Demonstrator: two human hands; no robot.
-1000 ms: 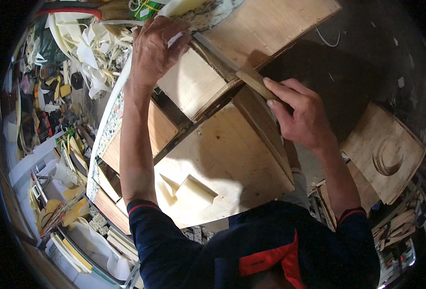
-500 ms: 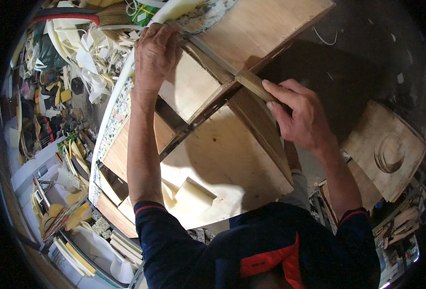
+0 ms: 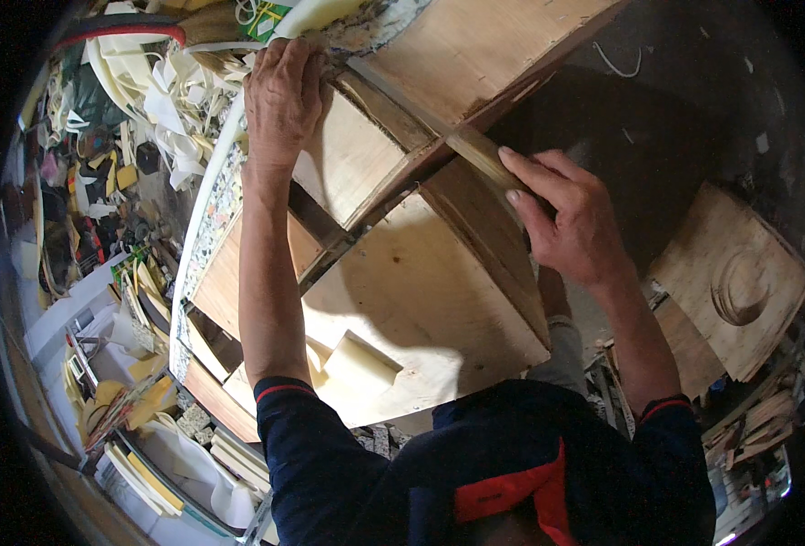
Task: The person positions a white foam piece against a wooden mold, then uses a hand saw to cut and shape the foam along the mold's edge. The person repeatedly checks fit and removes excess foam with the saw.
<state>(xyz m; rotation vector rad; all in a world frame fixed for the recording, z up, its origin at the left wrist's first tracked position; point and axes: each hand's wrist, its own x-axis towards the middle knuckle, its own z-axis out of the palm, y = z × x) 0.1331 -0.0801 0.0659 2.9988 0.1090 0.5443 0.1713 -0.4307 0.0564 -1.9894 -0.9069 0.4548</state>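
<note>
A wooden frame with plywood panels (image 3: pixel 393 273) and open compartments lies in front of me. In my right hand (image 3: pixel 575 214), a flat wooden handle-like piece (image 3: pixel 481 155) is pinched between thumb and fingers. From its far end a narrow greyish strip (image 3: pixel 398 96) runs toward my left hand; whether the two are one piece I cannot tell. My left hand (image 3: pixel 282 100) is curled at the frame's far left edge, beside the speckled foam padding (image 3: pixel 221 209). Its fingertips are hidden, as is whatever they grip. A pale foam block (image 3: pixel 359 364) rests on the near panel.
Foam scraps and offcuts (image 3: pixel 171 118) are heaped on the left. A broom (image 3: pixel 204 25) with a red handle lies at the upper left. On the right, a board with a round cut-out (image 3: pixel 734 273) leans above wood scraps (image 3: pixel 766 414). A thin pale loop (image 3: pixel 619 65) lies on the floor.
My left hand has shifted slightly to the left along the far edge. My right hand keeps its hold on the wooden piece, almost in the same place.
</note>
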